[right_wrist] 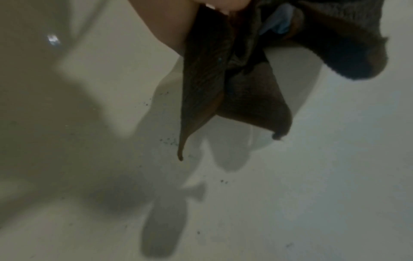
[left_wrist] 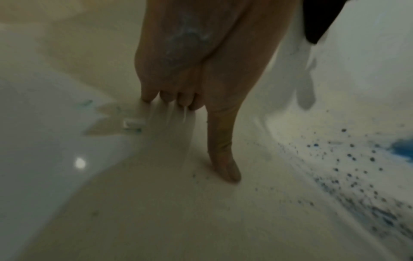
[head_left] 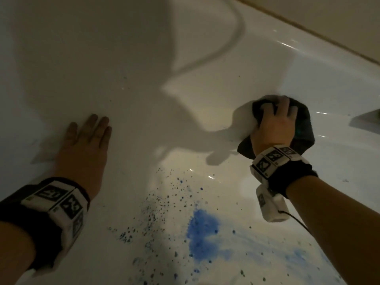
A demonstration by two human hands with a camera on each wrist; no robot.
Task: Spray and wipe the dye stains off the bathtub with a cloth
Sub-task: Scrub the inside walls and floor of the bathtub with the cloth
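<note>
My right hand (head_left: pixel 275 126) grips a bunched dark cloth (head_left: pixel 304 130) against the far side of the white bathtub (head_left: pixel 123 58). In the right wrist view the cloth (right_wrist: pixel 234 88) hangs in loose folds with a blue smear on it. A smeared blue dye stain (head_left: pixel 203 227) with scattered dark specks (head_left: pixel 156 210) lies on the tub floor, below and between both hands. My left hand (head_left: pixel 90 138) lies flat and open on the tub's near-left wall. In the left wrist view this left hand (left_wrist: pixel 178 70) presses its fingertips and thumb (left_wrist: pixel 223 150) on the surface, with the dye stain (left_wrist: pixel 402 148) far right.
A grey curved hose-like line (head_left: pixel 236 38) runs over the tub's far end. A beige ledge (head_left: pixel 329 21) borders the tub at the top right. A dark fixture (head_left: pixel 366 118) shows at the right edge. Shadows of both arms fall across the tub.
</note>
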